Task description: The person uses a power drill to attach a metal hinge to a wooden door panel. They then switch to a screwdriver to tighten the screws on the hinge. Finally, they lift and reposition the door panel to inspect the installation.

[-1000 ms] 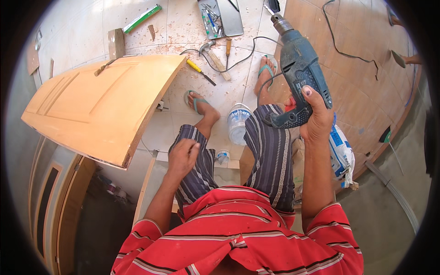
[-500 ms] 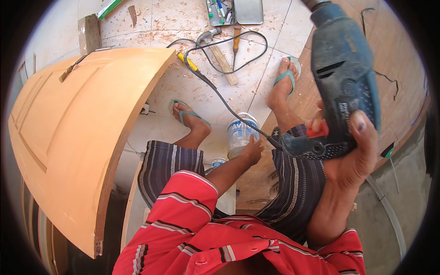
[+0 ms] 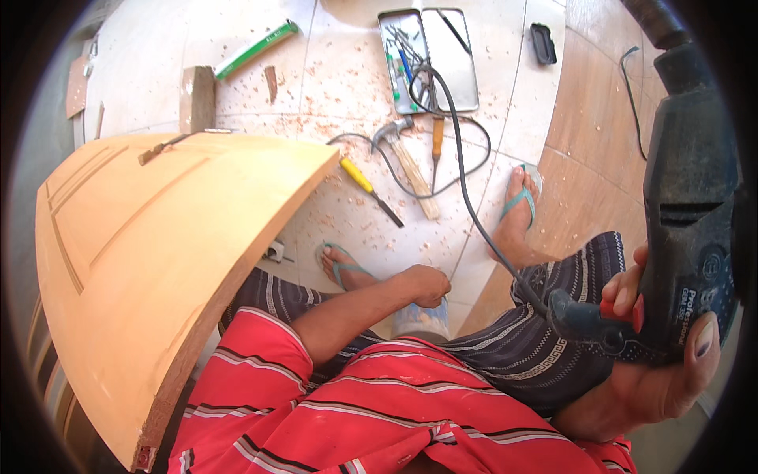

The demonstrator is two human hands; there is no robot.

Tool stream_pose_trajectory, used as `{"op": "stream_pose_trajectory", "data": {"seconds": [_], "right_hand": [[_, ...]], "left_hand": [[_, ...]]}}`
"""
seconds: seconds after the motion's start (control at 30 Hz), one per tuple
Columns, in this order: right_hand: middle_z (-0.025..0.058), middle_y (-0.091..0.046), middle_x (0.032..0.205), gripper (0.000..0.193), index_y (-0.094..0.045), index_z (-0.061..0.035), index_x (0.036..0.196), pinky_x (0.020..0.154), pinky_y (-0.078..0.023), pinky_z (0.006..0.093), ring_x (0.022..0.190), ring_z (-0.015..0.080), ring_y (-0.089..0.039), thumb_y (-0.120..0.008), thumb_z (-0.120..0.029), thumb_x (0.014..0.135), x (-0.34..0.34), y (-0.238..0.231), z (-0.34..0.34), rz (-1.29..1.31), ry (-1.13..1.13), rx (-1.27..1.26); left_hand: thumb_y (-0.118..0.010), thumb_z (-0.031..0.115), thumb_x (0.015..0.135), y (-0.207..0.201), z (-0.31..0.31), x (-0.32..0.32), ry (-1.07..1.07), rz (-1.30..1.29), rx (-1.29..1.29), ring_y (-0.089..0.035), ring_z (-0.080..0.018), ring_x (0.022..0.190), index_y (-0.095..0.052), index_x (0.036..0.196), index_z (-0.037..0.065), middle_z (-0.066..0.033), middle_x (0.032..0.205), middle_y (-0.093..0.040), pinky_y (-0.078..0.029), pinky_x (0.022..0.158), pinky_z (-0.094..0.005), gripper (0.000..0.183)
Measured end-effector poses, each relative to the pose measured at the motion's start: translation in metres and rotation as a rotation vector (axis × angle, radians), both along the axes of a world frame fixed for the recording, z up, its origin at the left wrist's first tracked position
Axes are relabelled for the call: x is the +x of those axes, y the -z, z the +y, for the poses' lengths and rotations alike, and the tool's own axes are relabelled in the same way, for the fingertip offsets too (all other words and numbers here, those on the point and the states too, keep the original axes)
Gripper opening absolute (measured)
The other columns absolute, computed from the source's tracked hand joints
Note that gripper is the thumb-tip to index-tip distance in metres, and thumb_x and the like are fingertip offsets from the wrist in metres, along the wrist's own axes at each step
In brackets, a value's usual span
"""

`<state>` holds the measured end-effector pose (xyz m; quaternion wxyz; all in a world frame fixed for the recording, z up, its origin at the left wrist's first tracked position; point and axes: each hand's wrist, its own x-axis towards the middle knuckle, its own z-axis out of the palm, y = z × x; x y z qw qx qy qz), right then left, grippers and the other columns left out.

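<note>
Drill [image 3: 685, 189] has shifted rightward, held by the right hand's fingers [image 3: 628, 286].

Head fisheye view, looking steeply down
From the person's head, the camera faces down and forward, left of the drill [image 3: 687, 158], which looms very near; the tiled floor [image 3: 343, 39] lies well beyond it.

Hammer [image 3: 409, 166] lies on pale tiles [image 3: 339, 47]. Positions relative to hammer: open metal case [image 3: 462, 71], holding small items, just beyond its head; orange-handled tool [image 3: 437, 138] just right; yellow-handled chisel [image 3: 367, 186] left, nearer; green box [image 3: 257, 49] far left, beyond; wood shavings [image 3: 312, 122] scattered around.
</note>
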<state>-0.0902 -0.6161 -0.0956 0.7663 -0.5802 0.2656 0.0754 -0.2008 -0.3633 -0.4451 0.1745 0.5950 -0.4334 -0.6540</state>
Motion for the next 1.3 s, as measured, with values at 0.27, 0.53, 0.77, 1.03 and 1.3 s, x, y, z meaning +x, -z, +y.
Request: {"op": "stream_pose_trajectory", "data": {"seconds": [0.27, 0.53, 0.77, 1.03, 1.3], "right_hand": [[0.0316, -0.066, 0.107, 0.06, -0.063, 0.0164, 0.113, 0.091, -0.05, 0.0497, 0.088, 0.0347, -0.066, -0.058, -0.041, 0.099, -0.051, 0.015, 0.051, -0.239, -0.039, -0.007], [0.0142, -0.07, 0.089, 0.045, -0.063, 0.0108, 0.123, 0.062, -0.054, 0.0305, 0.069, 0.0181, -0.066, -0.081, -0.008, 0.086, -0.09, 0.013, 0.103, -0.155, 0.15, -0.177], [0.0143, -0.072, 0.111, 0.061, -0.06, 0.0051, 0.138, 0.083, -0.058, 0.0318, 0.09, 0.0195, -0.072, -0.083, -0.007, 0.082, -0.118, -0.005, 0.083, -0.447, -0.127, -0.503], [0.0124, -0.073, 0.115, 0.065, -0.06, 0.0059, 0.138, 0.09, -0.057, 0.0289, 0.098, 0.0162, -0.071, -0.086, -0.008, 0.08, -0.141, -0.022, 0.1, -0.59, -0.383, -0.24], [0.013, -0.072, 0.119, 0.066, -0.059, 0.006, 0.14, 0.092, -0.058, 0.0298, 0.104, 0.016, -0.071, -0.087, -0.006, 0.081, -0.152, -0.025, 0.108, -0.604, -0.503, -0.144]], "left_hand": [[-0.06, 0.027, 0.099, -0.005, -0.009, 0.05, -0.439, -0.101, -0.2, -0.068, -0.0497, 0.091, -0.057, 0.112, 0.0, -0.0281, 0.091, -0.069, -0.052, 0.077, -0.0555, 0.03], [-0.074, 0.028, 0.095, -0.144, 0.033, 0.066, -0.965, 0.112, -0.216, -0.071, -0.0243, 0.081, -0.067, 0.096, -0.002, -0.015, 0.082, -0.071, -0.054, 0.069, -0.0389, 0.031], [-0.071, 0.024, 0.099, -0.207, 0.124, 0.019, -0.656, -0.48, 0.087, -0.072, -0.0192, 0.08, -0.071, 0.106, 0.002, -0.0104, 0.089, -0.074, -0.059, 0.074, -0.0368, 0.022], [-0.062, 0.027, 0.109, -0.306, 0.12, 0.026, -2.066, 0.641, -1.04, -0.069, -0.0089, 0.079, -0.065, 0.106, 0.015, 0.0002, 0.095, -0.069, -0.062, 0.074, -0.0284, 0.013], [-0.068, 0.025, 0.105, -0.328, 0.113, 0.032, -2.165, 0.812, -1.273, -0.068, -0.0048, 0.077, -0.068, 0.106, 0.014, 0.0033, 0.091, -0.071, -0.062, 0.07, -0.021, 0.011]]}}
